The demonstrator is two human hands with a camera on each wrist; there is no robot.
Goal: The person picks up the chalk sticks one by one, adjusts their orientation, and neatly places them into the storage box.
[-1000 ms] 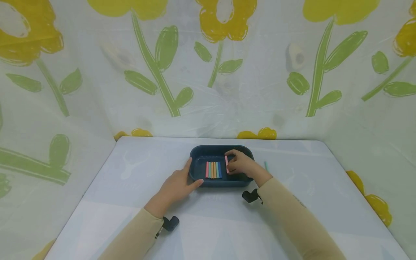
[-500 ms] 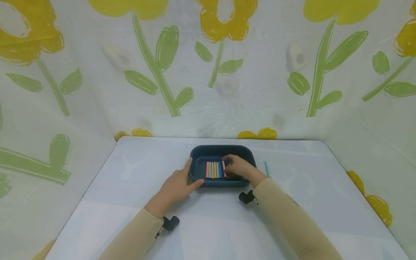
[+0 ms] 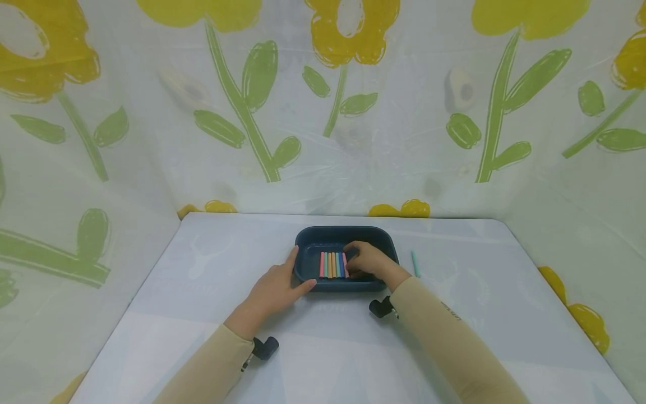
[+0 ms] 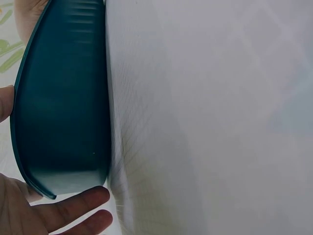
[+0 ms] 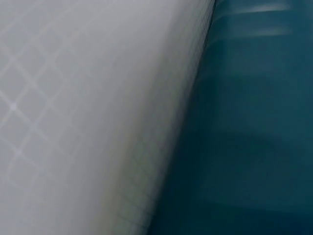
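Note:
A dark blue-green tray [image 3: 323, 287] holds a row of coloured chalk sticks [image 3: 330, 265], lying side by side: pink, green, orange, blue. At the row's right end my right hand [image 3: 369, 261] pinches a pink chalk stick [image 3: 346, 262], set close against the blue one; its fingers hide part of it. My left hand [image 3: 275, 287] rests spread at the tray's left end, thumb along the front rim. In the left wrist view, the thumb [image 4: 6, 103] touches the rim and straight fingers [image 4: 73, 208] lie by the outer end wall. The right wrist view shows only tray wall and tablecloth.
A lone green chalk stick [image 3: 415, 264] lies on the white table [image 3: 323, 348], right of the tray. Behind the table hangs a flower-printed curtain [image 3: 393, 146], with more of it at both sides. Dark wrist mounts [image 3: 265, 348] stick out from the sleeves.
My right hand has brought the pink chalk stick left and down, from apart in the tray to beside the blue one. The left hand and the tray have stayed put.

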